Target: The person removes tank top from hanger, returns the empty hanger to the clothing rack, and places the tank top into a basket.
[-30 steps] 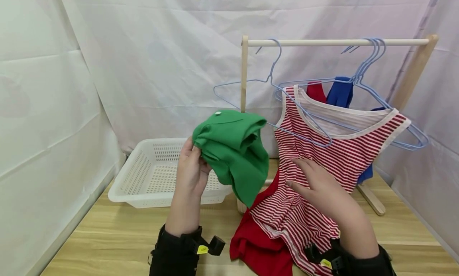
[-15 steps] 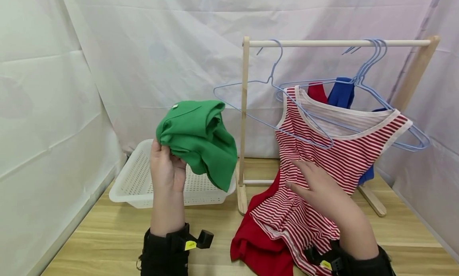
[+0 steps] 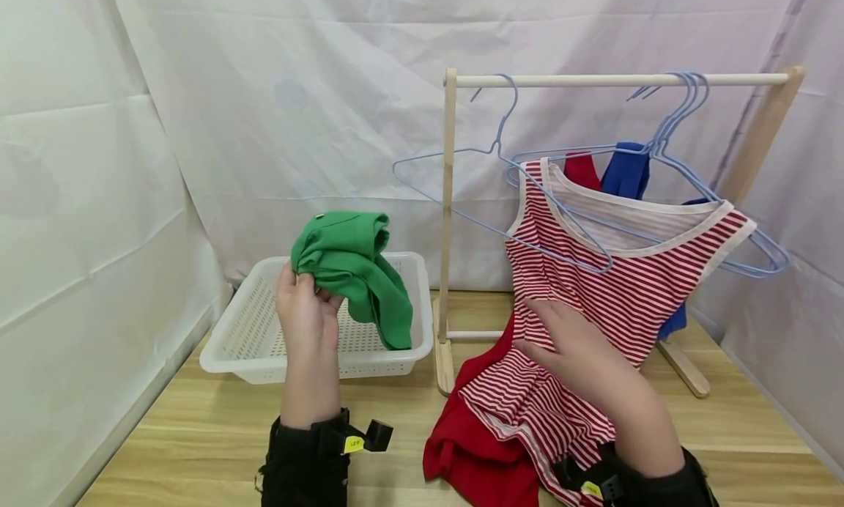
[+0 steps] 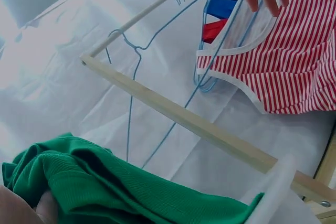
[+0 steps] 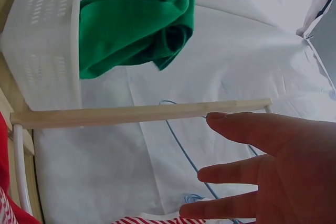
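Note:
My left hand (image 3: 308,313) pinches a bunched green garment (image 3: 352,261) by its left edge, over the white perforated basket (image 3: 224,357). The cloth hangs down to the right, its lower end overlapping the basket's front rim in the head view. With fingers spread, my right hand (image 3: 580,346) is in front of a red-and-white striped tank top (image 3: 613,287), holding nothing. That top hangs by its shoulders on a blue hanger (image 3: 768,261) at the rack's right. A bare blue hanger (image 3: 496,144) hangs at the left end of the rail.
The wooden rack (image 3: 447,221) stands on the wood-grain table (image 3: 198,434), right of the basket. Red cloth (image 3: 478,448) spreads over the table beneath the striped top. Blue (image 3: 625,171) and red garments hang behind it. White sheeting (image 3: 316,111) encloses the back and sides.
My left hand has carried the green garment leftward from in front of the rack, then lowered it over the basket. My right hand has barely shifted.

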Demonstrator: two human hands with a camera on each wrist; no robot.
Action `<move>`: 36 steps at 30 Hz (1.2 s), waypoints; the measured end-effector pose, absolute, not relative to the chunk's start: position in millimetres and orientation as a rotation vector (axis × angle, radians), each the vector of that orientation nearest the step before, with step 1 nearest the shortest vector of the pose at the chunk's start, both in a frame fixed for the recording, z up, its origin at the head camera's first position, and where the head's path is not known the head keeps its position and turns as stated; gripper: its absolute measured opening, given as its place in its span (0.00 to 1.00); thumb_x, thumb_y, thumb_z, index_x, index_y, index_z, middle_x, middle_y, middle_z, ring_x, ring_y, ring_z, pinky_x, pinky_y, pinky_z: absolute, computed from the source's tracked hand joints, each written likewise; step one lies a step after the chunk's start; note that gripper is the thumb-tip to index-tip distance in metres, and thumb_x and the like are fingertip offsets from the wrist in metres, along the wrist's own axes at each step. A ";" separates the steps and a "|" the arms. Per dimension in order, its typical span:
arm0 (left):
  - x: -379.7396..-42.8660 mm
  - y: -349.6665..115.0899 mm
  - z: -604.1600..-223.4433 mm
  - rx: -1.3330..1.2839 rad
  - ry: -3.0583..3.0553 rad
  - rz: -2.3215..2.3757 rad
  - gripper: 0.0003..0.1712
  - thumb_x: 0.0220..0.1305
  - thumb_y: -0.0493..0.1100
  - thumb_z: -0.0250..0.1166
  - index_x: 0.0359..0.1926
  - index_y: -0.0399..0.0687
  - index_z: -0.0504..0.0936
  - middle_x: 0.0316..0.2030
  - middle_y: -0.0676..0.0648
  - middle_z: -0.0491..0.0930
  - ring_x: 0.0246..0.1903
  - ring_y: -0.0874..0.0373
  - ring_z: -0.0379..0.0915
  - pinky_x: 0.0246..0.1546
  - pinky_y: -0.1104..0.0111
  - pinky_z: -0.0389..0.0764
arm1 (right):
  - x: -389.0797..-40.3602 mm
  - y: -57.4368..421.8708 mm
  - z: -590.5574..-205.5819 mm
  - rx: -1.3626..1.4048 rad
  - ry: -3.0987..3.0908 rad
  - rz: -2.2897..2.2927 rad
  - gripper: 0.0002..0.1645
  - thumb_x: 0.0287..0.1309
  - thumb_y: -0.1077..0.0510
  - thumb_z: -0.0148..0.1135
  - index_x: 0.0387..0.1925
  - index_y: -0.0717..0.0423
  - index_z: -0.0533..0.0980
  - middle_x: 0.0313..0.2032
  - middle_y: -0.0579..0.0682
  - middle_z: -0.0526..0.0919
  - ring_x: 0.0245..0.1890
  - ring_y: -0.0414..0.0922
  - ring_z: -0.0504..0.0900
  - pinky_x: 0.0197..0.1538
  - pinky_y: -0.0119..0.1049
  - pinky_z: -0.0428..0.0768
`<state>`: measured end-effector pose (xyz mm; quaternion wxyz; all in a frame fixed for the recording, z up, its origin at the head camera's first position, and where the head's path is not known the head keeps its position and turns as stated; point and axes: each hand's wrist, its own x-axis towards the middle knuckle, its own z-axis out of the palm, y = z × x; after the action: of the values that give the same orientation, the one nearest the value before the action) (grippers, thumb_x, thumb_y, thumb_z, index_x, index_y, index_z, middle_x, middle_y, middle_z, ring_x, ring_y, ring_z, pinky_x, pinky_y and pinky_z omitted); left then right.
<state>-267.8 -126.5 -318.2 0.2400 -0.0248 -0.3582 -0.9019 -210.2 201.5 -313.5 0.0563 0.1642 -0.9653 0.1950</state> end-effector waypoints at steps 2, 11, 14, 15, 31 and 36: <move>-271.2 -125.4 -322.5 -0.034 -1.003 -2.502 0.16 0.69 0.41 0.43 0.55 0.45 0.68 0.43 0.37 0.74 0.38 0.48 0.75 0.37 0.61 0.79 | -210.6 198.5 -314.6 0.520 -2.920 0.583 0.42 0.56 0.34 0.50 0.63 0.54 0.56 0.60 0.60 0.62 0.60 0.58 0.56 0.58 0.62 0.58; -288.3 -117.4 -341.7 0.099 -1.183 -2.574 0.17 0.70 0.42 0.42 0.57 0.50 0.66 0.47 0.37 0.71 0.34 0.50 0.75 0.36 0.62 0.79 | -213.7 190.6 -321.0 0.588 -2.894 0.530 0.38 0.57 0.36 0.51 0.62 0.51 0.58 0.59 0.58 0.64 0.59 0.56 0.59 0.58 0.60 0.61; -293.1 -117.0 -347.3 0.161 -1.248 -2.582 0.17 0.70 0.41 0.42 0.57 0.51 0.66 0.46 0.38 0.71 0.29 0.54 0.74 0.33 0.63 0.79 | -213.1 190.7 -320.4 0.582 -2.899 0.530 0.38 0.57 0.36 0.51 0.62 0.51 0.58 0.59 0.58 0.64 0.59 0.57 0.59 0.58 0.61 0.61; -294.6 -117.1 -349.2 0.181 -1.272 -2.586 0.18 0.70 0.41 0.42 0.58 0.51 0.66 0.46 0.38 0.71 0.25 0.56 0.72 0.33 0.63 0.79 | -213.1 190.8 -320.2 0.579 -2.903 0.532 0.38 0.57 0.36 0.51 0.62 0.51 0.58 0.59 0.58 0.64 0.59 0.57 0.59 0.58 0.61 0.61; -313.9 -114.1 -378.4 0.297 -1.894 -2.305 0.17 0.68 0.41 0.45 0.56 0.50 0.67 0.40 0.41 0.75 0.20 0.60 0.70 0.16 0.74 0.70 | -213.6 192.6 -320.3 0.559 -2.921 0.538 0.37 0.57 0.38 0.53 0.62 0.52 0.59 0.59 0.58 0.65 0.59 0.56 0.60 0.58 0.61 0.61; -313.5 -109.9 -379.5 0.238 -2.168 -2.118 0.20 0.67 0.41 0.46 0.59 0.50 0.64 0.50 0.41 0.69 0.35 0.54 0.71 0.27 0.67 0.76 | -214.0 192.6 -321.0 0.565 -2.918 0.538 0.37 0.57 0.39 0.53 0.62 0.53 0.59 0.59 0.58 0.66 0.59 0.56 0.60 0.58 0.60 0.61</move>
<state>-313.5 -109.9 -379.5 0.0507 0.0781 -0.7123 -0.6957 -214.0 192.6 -321.0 0.0607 0.1866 -0.9643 0.1779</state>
